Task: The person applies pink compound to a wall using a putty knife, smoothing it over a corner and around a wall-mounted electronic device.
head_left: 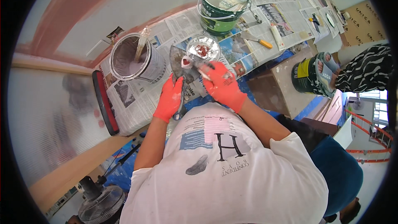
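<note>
My left hand (170, 97), in an orange-red glove, grips the handle of a wide putty knife. Its grey blade (176, 60) points away from me. A dab of white and dark red paste (186, 62) sits over the blade. My right hand (225, 85), gloved alike, is closed round a narrow dark tool (202, 65) that meets the paste; motion blurs it, so its kind is unclear. Just beyond the hands a round metal lid (210, 43) carries a red-brown smear of paste.
Newspaper (132, 112) covers the bench. On it stand an open paint can (155, 66) with a brush (142, 43), a green bucket (217, 25), an orange-handled scraper (259, 40) and a white tube (277, 37). At right, a person's sandalled feet (325, 72) rest on another bucket (301, 76).
</note>
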`<state>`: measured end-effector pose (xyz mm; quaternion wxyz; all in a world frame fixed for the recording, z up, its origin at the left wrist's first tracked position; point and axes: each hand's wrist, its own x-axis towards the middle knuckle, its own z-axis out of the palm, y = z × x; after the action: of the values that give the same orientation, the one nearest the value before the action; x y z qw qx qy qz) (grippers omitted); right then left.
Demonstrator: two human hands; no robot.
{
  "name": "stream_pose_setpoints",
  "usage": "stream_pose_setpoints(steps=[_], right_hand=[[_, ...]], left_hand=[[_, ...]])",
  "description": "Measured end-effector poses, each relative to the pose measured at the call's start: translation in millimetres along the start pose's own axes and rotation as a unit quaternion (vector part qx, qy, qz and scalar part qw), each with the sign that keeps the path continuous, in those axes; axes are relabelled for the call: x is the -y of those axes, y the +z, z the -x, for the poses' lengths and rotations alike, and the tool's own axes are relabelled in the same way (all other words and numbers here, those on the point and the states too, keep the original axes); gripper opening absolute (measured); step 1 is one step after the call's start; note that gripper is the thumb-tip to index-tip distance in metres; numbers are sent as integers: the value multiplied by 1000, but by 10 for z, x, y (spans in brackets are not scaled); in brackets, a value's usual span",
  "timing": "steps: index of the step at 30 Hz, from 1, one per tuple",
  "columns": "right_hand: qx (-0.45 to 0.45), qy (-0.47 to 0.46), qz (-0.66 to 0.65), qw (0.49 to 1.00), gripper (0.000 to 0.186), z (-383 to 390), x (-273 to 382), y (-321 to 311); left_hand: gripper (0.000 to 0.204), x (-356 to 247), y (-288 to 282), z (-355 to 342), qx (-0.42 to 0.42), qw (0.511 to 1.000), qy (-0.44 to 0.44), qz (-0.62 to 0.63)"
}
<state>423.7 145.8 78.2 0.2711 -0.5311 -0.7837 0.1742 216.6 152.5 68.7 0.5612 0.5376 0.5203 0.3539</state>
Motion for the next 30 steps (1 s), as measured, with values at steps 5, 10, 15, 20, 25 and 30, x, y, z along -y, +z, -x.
stream_pose_setpoints(steps=[5,10,15,20,25,30], right_hand=[[13,21,-88,996,48,57,-62,20],[-20,-3,-102,995,49,58,-143,-5],[-55,-64,-82,993,43,6,-199,-275],[-43,-145,-66,986,41,-72,-562,-968],[-15,-210,-20,977,40,-115,-866,-1401],[9,-192,-89,977,43,71,-966,-1293]], left_hand=[[45,104,35,0,-51,995,37,-78],[48,64,117,-12,-38,995,38,-87],[44,-185,223,12,-42,989,23,-137],[38,-176,-11,-2,58,991,34,-115],[44,93,-101,-117,161,977,59,-130],[41,286,63,-246,206,966,109,-114]])
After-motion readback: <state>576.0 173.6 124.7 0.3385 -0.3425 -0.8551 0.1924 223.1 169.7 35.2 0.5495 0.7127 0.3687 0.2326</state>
